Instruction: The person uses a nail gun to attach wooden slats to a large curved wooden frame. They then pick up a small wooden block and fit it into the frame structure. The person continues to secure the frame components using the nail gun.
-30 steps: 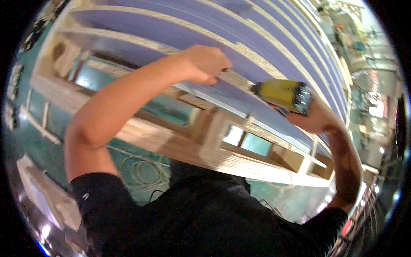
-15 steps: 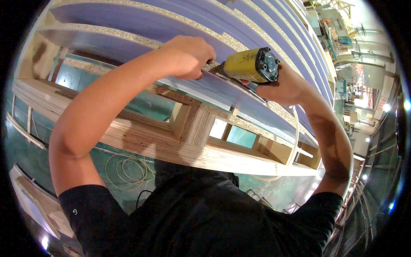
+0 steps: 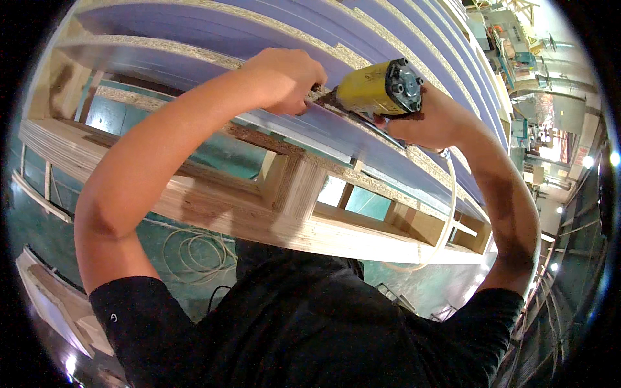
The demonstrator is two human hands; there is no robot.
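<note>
In my right hand [image 3: 433,119] is a yellow pneumatic nail gun [image 3: 365,90] with a black end cap. My fingers wrap its handle, and its nose points left toward the top edge of a purple-faced chipboard panel [image 3: 381,158]. My left hand [image 3: 284,77] is closed over that same panel edge, just left of the nose, thumb on the near side. A dark spot shows by its fingertips; I cannot tell what it is. A pale air hose [image 3: 451,194] hangs below my right hand.
More purple panels [image 3: 259,40] stand on edge in rows beyond. Nearest me runs a laminated wood frame [image 3: 246,216] with a cross block [image 3: 303,187]. Coiled hose [image 3: 194,255] lies on the green floor at left. Workshop benches [image 3: 511,52] stand far right.
The nail gun has shifted slightly left and up, with its end cap tilting up a little. My left hand stays almost where it was.
</note>
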